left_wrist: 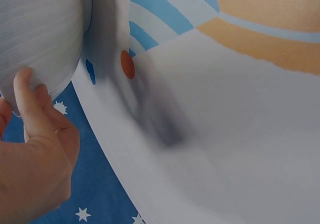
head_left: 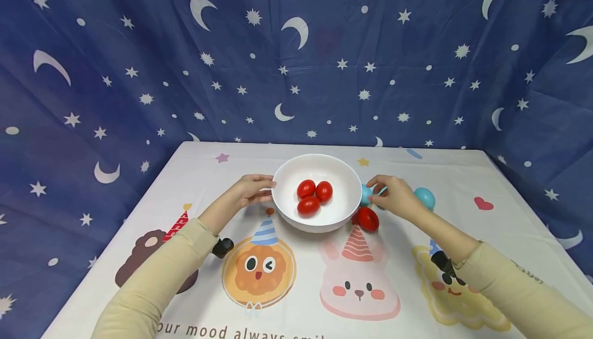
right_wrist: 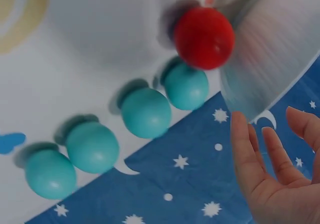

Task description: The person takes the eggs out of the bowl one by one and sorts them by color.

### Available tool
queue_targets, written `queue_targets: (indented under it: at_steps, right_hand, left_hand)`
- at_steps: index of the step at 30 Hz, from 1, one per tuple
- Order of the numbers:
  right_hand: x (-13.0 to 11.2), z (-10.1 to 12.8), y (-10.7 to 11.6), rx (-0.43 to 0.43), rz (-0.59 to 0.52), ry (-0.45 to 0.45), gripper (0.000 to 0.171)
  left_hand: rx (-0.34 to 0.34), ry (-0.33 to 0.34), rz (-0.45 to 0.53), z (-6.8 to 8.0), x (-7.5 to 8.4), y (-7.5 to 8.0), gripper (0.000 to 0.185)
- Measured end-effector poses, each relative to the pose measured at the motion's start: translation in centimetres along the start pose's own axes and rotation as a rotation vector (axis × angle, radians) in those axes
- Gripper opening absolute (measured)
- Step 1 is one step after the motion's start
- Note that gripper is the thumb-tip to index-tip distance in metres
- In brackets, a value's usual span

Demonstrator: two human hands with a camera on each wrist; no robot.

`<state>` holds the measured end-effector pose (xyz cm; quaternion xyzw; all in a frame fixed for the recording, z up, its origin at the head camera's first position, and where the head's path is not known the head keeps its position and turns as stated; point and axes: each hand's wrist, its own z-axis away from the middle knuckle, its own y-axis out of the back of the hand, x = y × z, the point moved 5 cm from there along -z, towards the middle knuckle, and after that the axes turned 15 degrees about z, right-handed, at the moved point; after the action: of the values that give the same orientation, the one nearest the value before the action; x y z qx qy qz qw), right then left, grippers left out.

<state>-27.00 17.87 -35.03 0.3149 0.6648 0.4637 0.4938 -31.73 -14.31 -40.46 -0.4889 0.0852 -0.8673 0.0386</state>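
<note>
A white bowl [head_left: 343, 179] at the middle of the table holds 3 glossy red egg-shaped balls [head_left: 309, 206]. My left hand [head_left: 254, 190] grips its left rim; in the left wrist view the fingers of the left hand [left_wrist: 47, 149] lie against the bowl's outer wall [left_wrist: 40, 34]. On the bowl's other side, my right hand [head_left: 391, 193] holds nothing, fingers spread and loosely bent, fingertips close by the bowl's wall [right_wrist: 270, 49]. Another red egg-shaped ball [right_wrist: 204, 38] lies beside the bowl. Several turquoise balls [right_wrist: 146, 113] form a row, partly hidden by the right hand in the head view.
A white tablecloth [head_left: 278, 318] with printed cartoon figures covers the table. Behind it hangs a dark blue curtain [head_left: 324, 107] with white moons and stars. One turquoise ball [head_left: 424, 198] shows right of the right wrist.
</note>
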Motion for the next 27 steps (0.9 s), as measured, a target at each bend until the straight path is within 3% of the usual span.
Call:
queue_targets:
  at_steps: [11, 27]
  right_hand:
    - [-2.3, -1.4, 0.8, -0.047, 0.054, 0.024, 0.027]
    - [-6.3, -3.5, -0.3, -0.155, 0.130, 0.124, 0.028]
  left_hand:
    - [0.002, 0.002, 0.003, 0.2, 0.0, -0.1, 0.046]
    - [-0.002, 0.004, 0.003, 0.1, 0.0, -0.1, 0.047]
